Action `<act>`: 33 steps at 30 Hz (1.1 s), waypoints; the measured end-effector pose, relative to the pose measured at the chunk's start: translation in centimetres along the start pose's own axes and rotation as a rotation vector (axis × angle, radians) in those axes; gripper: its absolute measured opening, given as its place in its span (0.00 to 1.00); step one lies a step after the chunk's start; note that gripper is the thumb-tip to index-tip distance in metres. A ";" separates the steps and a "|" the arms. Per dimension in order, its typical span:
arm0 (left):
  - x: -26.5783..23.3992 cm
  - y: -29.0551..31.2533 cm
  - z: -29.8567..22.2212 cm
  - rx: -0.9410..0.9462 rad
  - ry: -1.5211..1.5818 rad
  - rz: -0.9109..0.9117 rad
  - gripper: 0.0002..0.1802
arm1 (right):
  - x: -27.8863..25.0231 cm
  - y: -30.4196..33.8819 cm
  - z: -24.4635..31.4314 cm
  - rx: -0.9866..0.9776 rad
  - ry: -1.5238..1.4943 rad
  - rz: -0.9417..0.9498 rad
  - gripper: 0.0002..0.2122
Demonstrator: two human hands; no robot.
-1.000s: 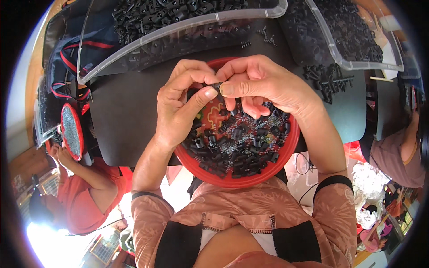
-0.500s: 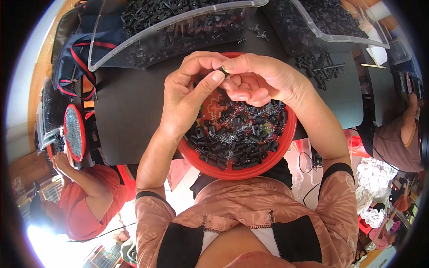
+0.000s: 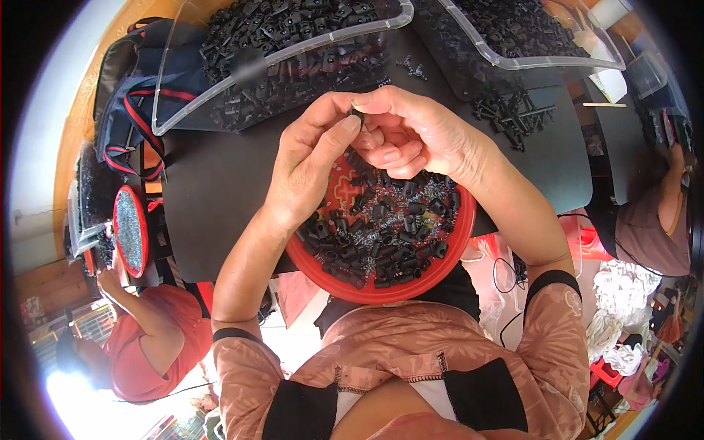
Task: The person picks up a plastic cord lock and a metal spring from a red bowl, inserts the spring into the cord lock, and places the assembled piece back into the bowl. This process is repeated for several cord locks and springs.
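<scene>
Springs and caps in tray, bins behind (on table), pins right.

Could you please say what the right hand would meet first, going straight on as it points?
Probably the small black part, then the left hand pinching it; exact depth and contact are unclear.

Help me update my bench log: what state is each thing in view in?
Left hand, pinching
Small black part, held, mostly hidden
Right hand, partly curled, thumb at that part
Near red tray, holding loose black parts and springs
Left clear bin, open, heaped with black pieces
Right clear bin, open, heaped likewise
Black pins, loosely piled
Far-left red tray, full of silvery pieces
</scene>
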State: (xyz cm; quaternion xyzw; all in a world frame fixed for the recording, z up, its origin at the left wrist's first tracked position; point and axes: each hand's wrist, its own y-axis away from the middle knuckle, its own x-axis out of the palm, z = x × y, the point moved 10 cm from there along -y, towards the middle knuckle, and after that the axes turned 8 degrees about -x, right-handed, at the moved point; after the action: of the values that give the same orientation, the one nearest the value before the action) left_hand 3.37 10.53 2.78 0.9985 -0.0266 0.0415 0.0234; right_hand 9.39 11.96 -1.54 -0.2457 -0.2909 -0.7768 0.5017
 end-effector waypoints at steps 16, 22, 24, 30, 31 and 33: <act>-0.3 0.5 0.5 0.054 0.043 -0.088 0.11 | 0.2 -0.3 0.3 -0.041 0.155 -0.056 0.22; -1.7 0.3 0.0 0.174 -0.071 -0.209 0.11 | -1.3 1.6 6.7 -0.749 1.048 -0.363 0.15; -1.9 0.3 0.5 0.114 -0.058 -0.186 0.10 | -0.2 2.1 7.6 -0.841 1.089 -0.355 0.13; -2.0 0.1 1.6 -0.013 -0.123 -0.141 0.10 | 2.3 3.0 8.3 -1.105 1.254 -0.263 0.08; -2.1 0.1 1.7 -0.033 -0.110 -0.141 0.10 | 2.2 3.0 8.4 -1.104 1.253 -0.264 0.08; -2.1 0.0 1.9 -0.045 -0.073 -0.120 0.10 | 2.6 2.9 8.5 -1.087 1.339 -0.212 0.07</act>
State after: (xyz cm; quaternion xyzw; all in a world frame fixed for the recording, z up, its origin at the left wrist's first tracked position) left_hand 1.40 10.59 0.67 0.9984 0.0317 0.0028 0.0472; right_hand 11.86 15.26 6.88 0.0861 0.4555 -0.8318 0.3052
